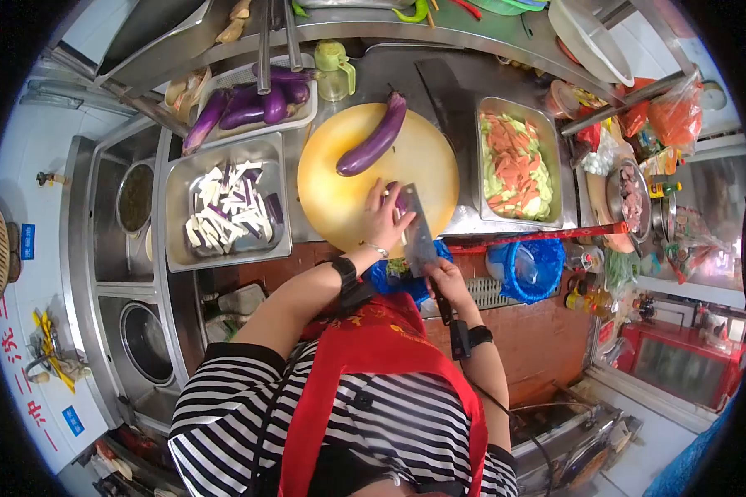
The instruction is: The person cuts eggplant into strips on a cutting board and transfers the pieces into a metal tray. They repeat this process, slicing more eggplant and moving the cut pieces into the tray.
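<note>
On the round cutting board [323, 199], my left hand [381, 222] presses its fingers on a cut eggplant piece [399, 197], which they partly cover. My right hand [448, 283] is wrapped round the handle of a cleaver [420, 236]. The blade stands right beside the eggplant piece and my left fingertips. Farther up the board lies a whole purple eggplant [375, 141]. Left of the board, a steel tray [280, 178] holds white and purple eggplant strips [234, 205].
Behind the strips, a white basket [305, 112] holds several whole eggplants [253, 106]. A green-lidded jug [333, 73] stands by the board. To the right is a steel tray [481, 166] of sliced orange and green vegetables. Sinks [124, 248] lie at left; a blue-lined bin [532, 269] stands below.
</note>
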